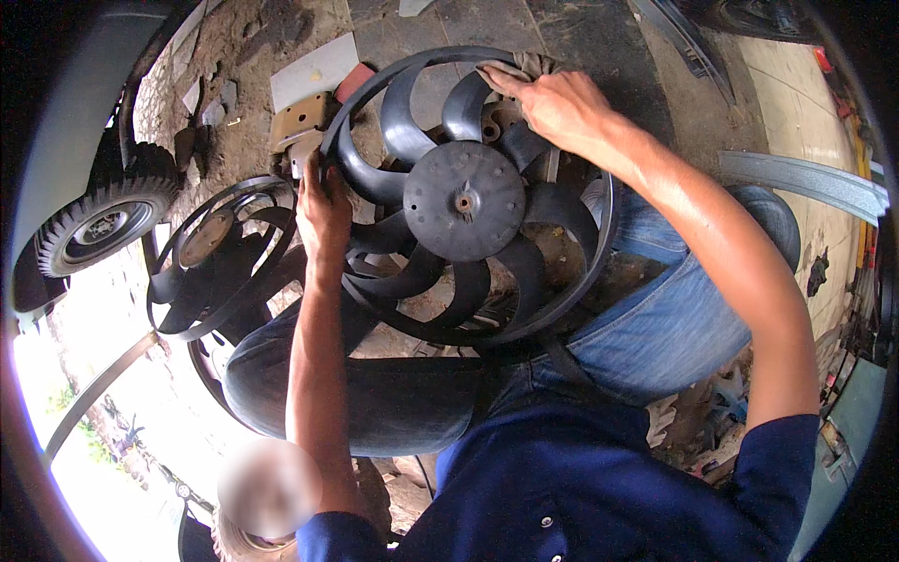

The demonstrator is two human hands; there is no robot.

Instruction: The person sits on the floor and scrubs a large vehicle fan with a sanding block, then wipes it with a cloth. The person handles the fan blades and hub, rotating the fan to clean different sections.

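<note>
A black plastic ringed fan (pixel 449 232), likely a radiator cooling fan, is tilted above my knees with its round hub facing me. Its curved blades join an outer ring. My left hand (pixel 324 214) grips the ring on the left side, some of its fingers hidden behind the edge. At the upper right of the ring, my right hand (pixel 565 109) presses a grey-brown rag (pixel 532 64) against the plastic, index finger extended along the cloth. A second black fan (pixel 207 239), with a brownish disc at its hub, leans to the left of my left hand.
Beyond the ring lie a tan metal bracket (pixel 302 119), a pale flat board (pixel 316 72) and a reddish block (pixel 355 82). A vehicle tyre (pixel 105 228) stands at far left. At right, a galvanized metal strip (pixel 808 183) crosses beside my knee. A wheel (pixel 242 530) sits at lower left.
</note>
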